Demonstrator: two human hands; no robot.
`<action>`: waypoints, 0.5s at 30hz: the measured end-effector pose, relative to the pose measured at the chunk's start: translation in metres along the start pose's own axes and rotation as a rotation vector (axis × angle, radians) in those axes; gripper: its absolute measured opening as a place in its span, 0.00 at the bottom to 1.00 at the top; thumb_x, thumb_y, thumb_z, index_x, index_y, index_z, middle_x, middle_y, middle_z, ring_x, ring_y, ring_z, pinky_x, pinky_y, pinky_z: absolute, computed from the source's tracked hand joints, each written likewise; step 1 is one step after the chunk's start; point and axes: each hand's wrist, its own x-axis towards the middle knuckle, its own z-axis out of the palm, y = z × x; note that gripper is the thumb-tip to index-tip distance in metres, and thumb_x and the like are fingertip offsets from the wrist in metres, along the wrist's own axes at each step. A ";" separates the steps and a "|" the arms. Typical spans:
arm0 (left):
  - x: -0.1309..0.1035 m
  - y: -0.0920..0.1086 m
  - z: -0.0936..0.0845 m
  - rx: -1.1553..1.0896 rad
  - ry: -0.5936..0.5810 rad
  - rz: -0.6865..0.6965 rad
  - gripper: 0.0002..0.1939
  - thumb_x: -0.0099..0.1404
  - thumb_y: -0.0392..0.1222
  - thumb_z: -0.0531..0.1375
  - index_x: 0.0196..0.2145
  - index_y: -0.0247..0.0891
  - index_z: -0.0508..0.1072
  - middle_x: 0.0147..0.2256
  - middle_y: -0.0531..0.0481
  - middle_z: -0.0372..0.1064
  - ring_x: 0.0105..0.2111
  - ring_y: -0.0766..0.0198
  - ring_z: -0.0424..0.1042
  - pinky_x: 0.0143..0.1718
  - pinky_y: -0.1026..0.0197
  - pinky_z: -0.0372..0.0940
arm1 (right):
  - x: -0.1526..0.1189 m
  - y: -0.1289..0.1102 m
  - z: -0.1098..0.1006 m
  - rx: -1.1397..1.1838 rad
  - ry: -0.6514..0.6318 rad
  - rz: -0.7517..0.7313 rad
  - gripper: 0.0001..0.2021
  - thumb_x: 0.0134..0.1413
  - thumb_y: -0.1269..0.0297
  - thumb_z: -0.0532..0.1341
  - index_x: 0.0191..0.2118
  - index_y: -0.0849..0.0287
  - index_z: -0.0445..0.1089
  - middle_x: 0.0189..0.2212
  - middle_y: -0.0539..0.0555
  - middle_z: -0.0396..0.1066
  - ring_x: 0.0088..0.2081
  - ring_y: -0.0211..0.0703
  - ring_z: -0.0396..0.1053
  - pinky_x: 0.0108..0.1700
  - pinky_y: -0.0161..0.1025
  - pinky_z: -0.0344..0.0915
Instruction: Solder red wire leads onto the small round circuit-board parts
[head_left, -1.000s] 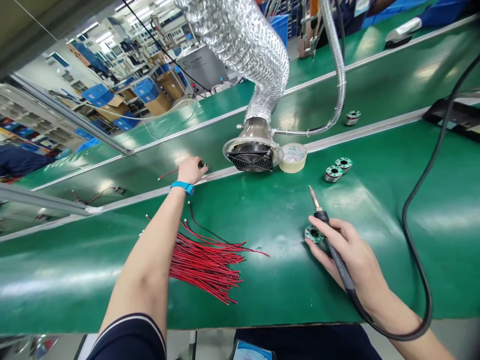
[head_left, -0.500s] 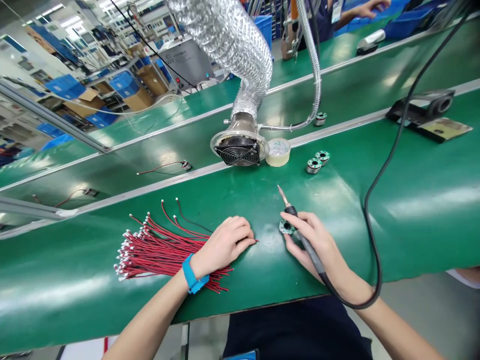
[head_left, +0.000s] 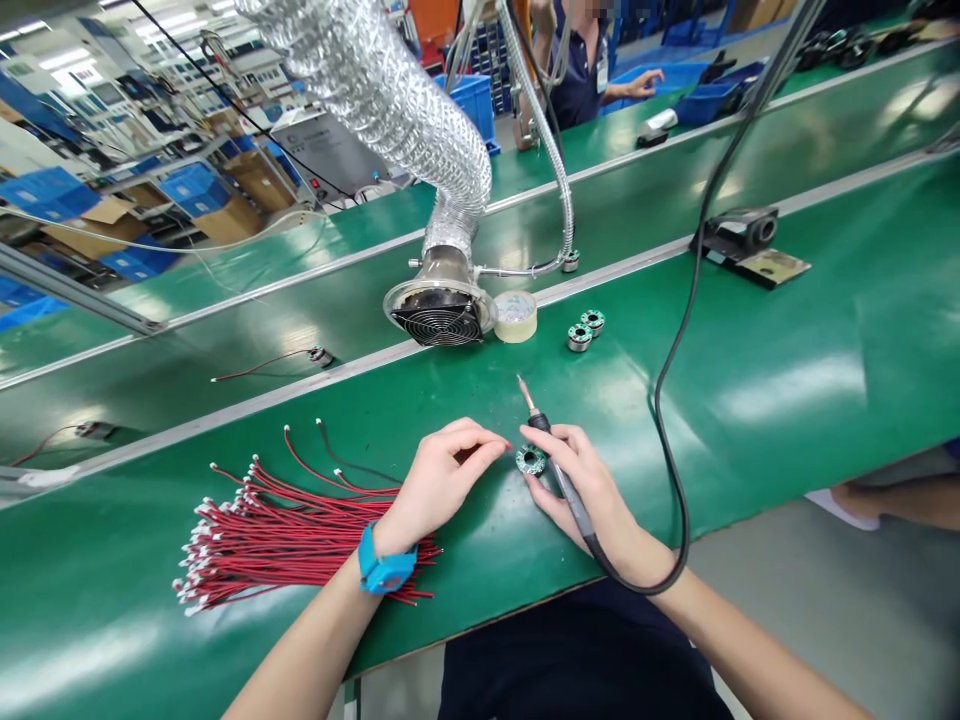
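A fan (head_left: 439,318) beneath a foil duct (head_left: 427,125) stood beyond the hands, a roll of tape (head_left: 515,325) just beside it and two loose ring-shaped parts (head_left: 579,340) farther right on the green counter (head_left: 757,420). A black cord (head_left: 660,390) curved down to the right forearm. The bundle of red wires (head_left: 292,540) lay partly hidden under the left wrist. The left hand (head_left: 439,485) had thumb and forefinger pinched together, a red wire end (head_left: 508,446) showing at their tips. Just beside it, the green ring board (head_left: 522,466) sat between the partly curled right hand's (head_left: 606,505) thumb and forefinger; that hand also gripped the soldering iron (head_left: 571,497), tip pointing away.
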 end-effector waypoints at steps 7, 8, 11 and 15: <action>-0.001 -0.009 0.005 -0.348 -0.145 -0.316 0.18 0.63 0.55 0.70 0.32 0.35 0.78 0.26 0.52 0.70 0.24 0.69 0.63 0.27 0.65 0.61 | 0.003 -0.004 0.004 0.101 -0.042 0.004 0.33 0.59 0.77 0.60 0.68 0.48 0.62 0.54 0.57 0.68 0.54 0.44 0.74 0.57 0.41 0.75; -0.002 -0.009 0.006 -0.356 -0.143 -0.328 0.19 0.63 0.56 0.70 0.32 0.35 0.77 0.26 0.52 0.69 0.24 0.69 0.63 0.27 0.65 0.61 | 0.004 -0.005 0.004 0.113 -0.054 0.007 0.33 0.58 0.77 0.60 0.68 0.48 0.62 0.54 0.57 0.68 0.54 0.44 0.75 0.57 0.41 0.75; -0.005 -0.009 0.011 -0.319 -0.135 -0.336 0.19 0.64 0.56 0.68 0.33 0.36 0.75 0.26 0.54 0.68 0.22 0.70 0.62 0.24 0.66 0.60 | 0.005 -0.009 0.006 0.150 -0.094 0.015 0.34 0.58 0.78 0.60 0.69 0.49 0.62 0.54 0.57 0.67 0.53 0.44 0.74 0.56 0.41 0.75; -0.008 -0.008 0.019 -0.163 -0.060 -0.213 0.14 0.68 0.50 0.65 0.32 0.37 0.75 0.27 0.53 0.68 0.25 0.68 0.63 0.28 0.65 0.61 | 0.005 -0.010 0.008 0.185 -0.109 0.028 0.34 0.59 0.77 0.61 0.69 0.49 0.62 0.55 0.58 0.67 0.55 0.44 0.73 0.58 0.43 0.74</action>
